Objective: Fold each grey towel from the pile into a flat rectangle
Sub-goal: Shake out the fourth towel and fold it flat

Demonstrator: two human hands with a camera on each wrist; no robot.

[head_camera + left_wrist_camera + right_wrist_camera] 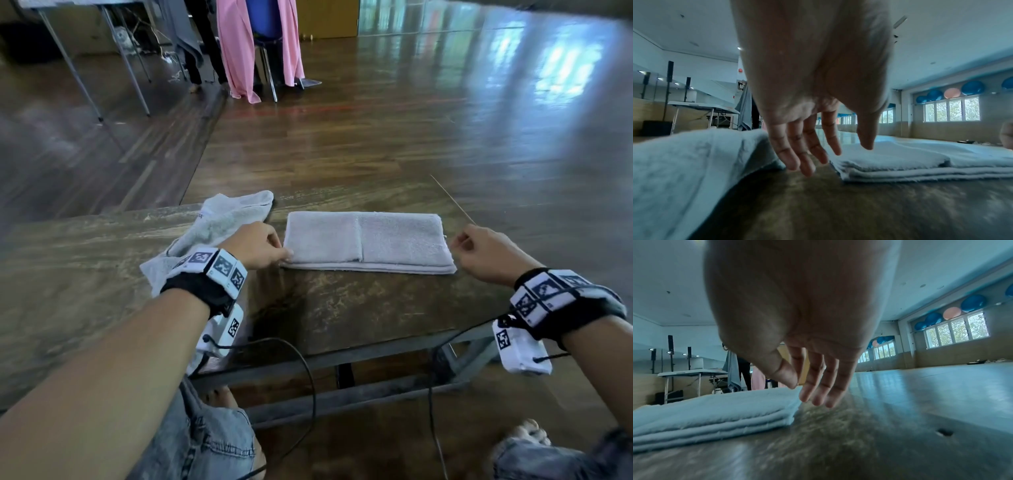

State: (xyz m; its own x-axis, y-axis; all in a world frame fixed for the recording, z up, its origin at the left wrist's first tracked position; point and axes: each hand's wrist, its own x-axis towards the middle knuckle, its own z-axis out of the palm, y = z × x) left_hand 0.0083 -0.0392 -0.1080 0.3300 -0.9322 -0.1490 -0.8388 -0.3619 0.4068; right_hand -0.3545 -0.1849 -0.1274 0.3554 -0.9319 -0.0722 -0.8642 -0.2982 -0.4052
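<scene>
Wrist views show folded towel (715,412) layers; hands empty.

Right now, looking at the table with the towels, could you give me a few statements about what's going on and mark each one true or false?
1. The folded towel lies flat on the wooden table as a layered rectangle. True.
2. The right hand is gripping the folded towel's edge. False: it hangs beside the towel's right end, fingers relaxed, holding nothing.
3. A second, unfolded towel lies crumpled to the left of the folded one. True.
4. The left hand is lifting the crumpled towel. False: it is at the folded towel's left end, fingers relaxed, with the crumpled towel beside it.
5. The folded towel hangs over the table's edge. False: it rests wholly on the tabletop.
</scene>
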